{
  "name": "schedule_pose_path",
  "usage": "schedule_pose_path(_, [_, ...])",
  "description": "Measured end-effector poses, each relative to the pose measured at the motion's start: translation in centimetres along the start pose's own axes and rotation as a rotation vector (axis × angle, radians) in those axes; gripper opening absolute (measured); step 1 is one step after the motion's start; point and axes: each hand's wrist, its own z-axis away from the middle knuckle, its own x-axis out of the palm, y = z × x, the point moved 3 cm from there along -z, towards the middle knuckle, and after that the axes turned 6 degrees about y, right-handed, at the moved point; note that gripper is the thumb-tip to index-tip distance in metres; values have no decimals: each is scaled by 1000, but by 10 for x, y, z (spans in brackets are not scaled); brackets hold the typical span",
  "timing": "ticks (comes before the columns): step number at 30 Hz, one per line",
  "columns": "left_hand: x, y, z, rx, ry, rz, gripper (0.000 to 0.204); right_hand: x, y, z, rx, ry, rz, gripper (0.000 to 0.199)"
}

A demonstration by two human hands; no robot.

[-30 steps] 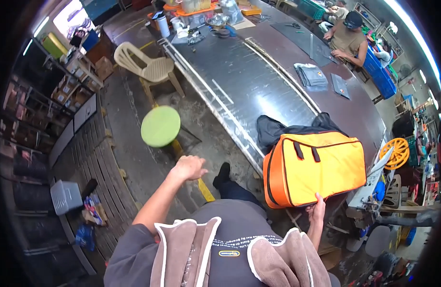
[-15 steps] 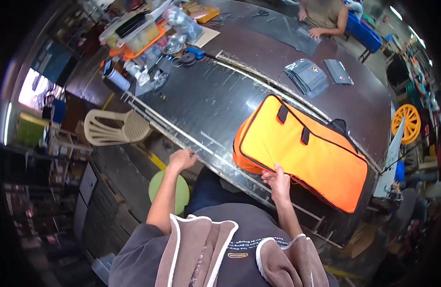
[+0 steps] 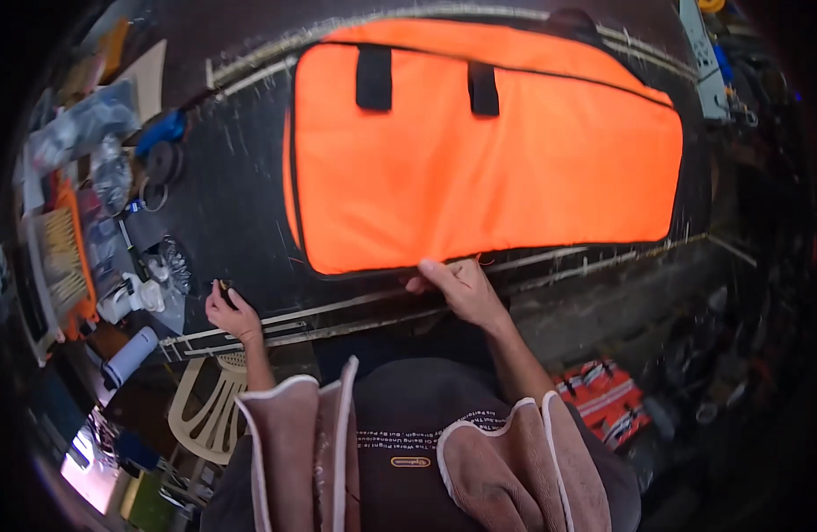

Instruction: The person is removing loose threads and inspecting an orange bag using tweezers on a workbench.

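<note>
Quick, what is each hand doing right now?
Left hand: closed on a small dark thing, unclear what.
Right hand: fingers on the orange bag's near edge; grip cannot be told.

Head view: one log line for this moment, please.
left hand: on table edge, small dark item at fingers | right hand: at orange bag near edge | bag: flat on table

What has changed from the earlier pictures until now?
The orange bag was lifted from the table's edge and now lies flat on the dark table, filling the view. The right hand stays at its near edge. The left hand, earlier in the air, rests on the table rim, pinching something small and dark.
</note>
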Motion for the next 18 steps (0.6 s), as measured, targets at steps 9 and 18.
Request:
schedule_pose_path(9, [2,-40,-2,58,81,112,54,-1,73,11,55,-147,670,55])
schedule_pose_path(18, [-12,-5,-4,75,168,101,49,-23,166,81,-297,1,360,21])
